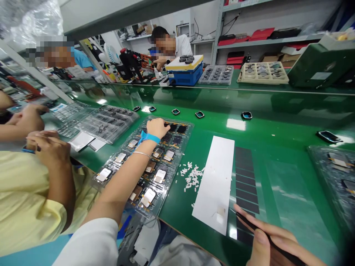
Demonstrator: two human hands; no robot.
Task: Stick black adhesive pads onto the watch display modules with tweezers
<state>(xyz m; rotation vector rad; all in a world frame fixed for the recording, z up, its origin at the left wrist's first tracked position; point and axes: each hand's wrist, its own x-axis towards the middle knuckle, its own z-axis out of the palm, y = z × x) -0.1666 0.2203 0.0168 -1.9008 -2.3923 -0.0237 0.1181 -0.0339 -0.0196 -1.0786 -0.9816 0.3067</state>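
My left hand (157, 129), with a blue wrist strap and a bangle, reaches over the far end of a clear plastic tray (174, 181). Its fingers are curled down beside the small black screen parts (181, 129); what they grip, if anything, is hidden. Silver-backed parts (160, 176) with orange flex tabs fill other pockets of the tray. At the lower right, my right hand (273, 240) is closed around black tweezers (249, 222). Their tip is near a white sheet (215, 173) and a strip of dark rectangular stickers (246, 181).
Small white bits (192, 176) lie scattered beside the sheet. Several watch cases (199, 114) line the green bench. More trays (104, 122) stand left, another tray (332, 173) right. A co-worker's hands (50, 147) are close at left; a shelf with boxes (185, 74) runs behind.
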